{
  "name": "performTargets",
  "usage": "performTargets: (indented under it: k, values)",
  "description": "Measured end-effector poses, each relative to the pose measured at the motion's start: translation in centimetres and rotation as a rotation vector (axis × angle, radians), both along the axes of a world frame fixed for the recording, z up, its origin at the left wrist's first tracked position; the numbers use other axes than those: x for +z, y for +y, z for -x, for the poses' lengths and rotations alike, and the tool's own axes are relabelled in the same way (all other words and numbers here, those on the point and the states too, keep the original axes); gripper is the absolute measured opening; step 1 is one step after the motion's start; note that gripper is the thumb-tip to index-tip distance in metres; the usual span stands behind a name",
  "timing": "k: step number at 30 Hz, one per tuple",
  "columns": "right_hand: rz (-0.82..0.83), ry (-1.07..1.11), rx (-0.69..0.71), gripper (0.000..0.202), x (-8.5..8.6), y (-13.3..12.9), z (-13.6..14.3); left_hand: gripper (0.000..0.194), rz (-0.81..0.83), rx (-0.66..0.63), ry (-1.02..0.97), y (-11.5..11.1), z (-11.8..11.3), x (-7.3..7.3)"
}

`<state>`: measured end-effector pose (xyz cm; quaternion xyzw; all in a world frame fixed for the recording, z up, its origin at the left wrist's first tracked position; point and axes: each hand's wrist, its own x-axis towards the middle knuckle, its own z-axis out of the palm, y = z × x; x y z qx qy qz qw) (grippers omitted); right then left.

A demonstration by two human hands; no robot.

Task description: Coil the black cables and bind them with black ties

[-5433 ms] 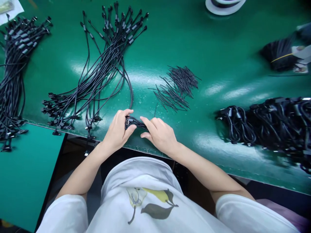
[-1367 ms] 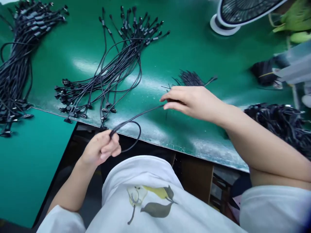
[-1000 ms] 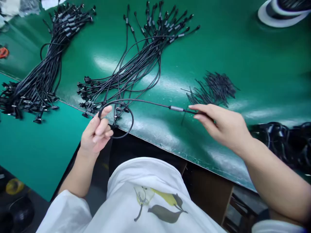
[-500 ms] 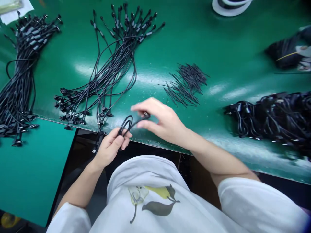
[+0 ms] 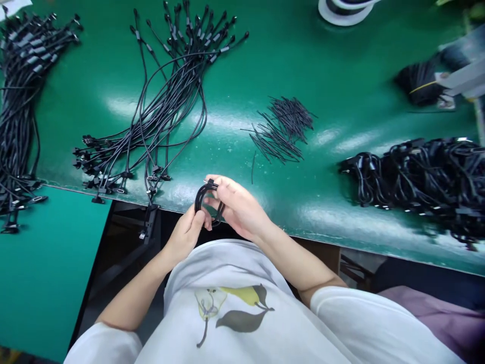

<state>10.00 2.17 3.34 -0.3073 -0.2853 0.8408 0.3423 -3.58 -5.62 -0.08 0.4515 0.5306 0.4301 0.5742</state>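
Note:
A black cable (image 5: 199,197) is wound into a small coil between my two hands, above the front edge of the green table. My left hand (image 5: 189,230) is closed on the coil's left side, thumb on top. On the other side my right hand (image 5: 238,205) grips the coil at its upper right, near a connector end. Part of the coil is hidden behind the fingers. Beyond the hands lies a pile of short black ties (image 5: 282,129), with a single tie (image 5: 253,167) apart from it, closer to my right hand.
Loose uncoiled cables (image 5: 170,101) spread across the table at left centre, and another bundle (image 5: 18,111) lies at the far left. Coiled cables (image 5: 417,177) are heaped on the right. A spool (image 5: 343,15) and a banded black bundle (image 5: 420,83) are farther back.
The cable's free end has been wound in, and the loops now form a round coil. My right hand has closed on it. One tie now lies apart from the pile. The view has shifted right.

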Motion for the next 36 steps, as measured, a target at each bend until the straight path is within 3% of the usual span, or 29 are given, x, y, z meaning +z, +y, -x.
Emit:
performTargets:
  k: [4, 8, 11, 15, 21, 27, 36]
  values:
    - [-0.088, -0.060, 0.025, 0.041, -1.1, -0.7, 0.5, 0.026, -0.006, -0.074, 0.160, -0.2, -0.1, -0.8]
    - [-0.114, -0.058, 0.035, 0.039, -1.6, -0.1, 1.2, 0.031, 0.005, -0.125, 0.116, -0.2, -0.2, -1.6]
    - [-0.098, 0.004, -0.024, 0.031, -1.5, 0.5, 1.8, 0.040, 0.020, -0.159, -0.012, -0.1, 0.0, -1.7]
    - [-0.084, 0.001, 0.013, 0.028, -1.2, 0.8, 2.3, 0.042, 0.227, -0.160, -0.266, -0.2, -0.3, -1.5]
    - [-0.182, -0.041, 0.087, 0.034, -0.7, 0.9, 1.9, 0.045, 0.468, -0.048, -0.635, 0.1, -1.1, -0.6]
    - [-0.247, -0.036, 0.125, 0.035, -0.2, 1.5, 1.3, 0.038, 0.567, -0.149, -0.941, 0.8, -1.6, 0.1]
    - [-0.118, 0.104, 0.194, 0.035, -1.1, 2.0, 0.1, 0.046, 0.656, -0.185, -0.989, 0.8, -2.7, -0.9]
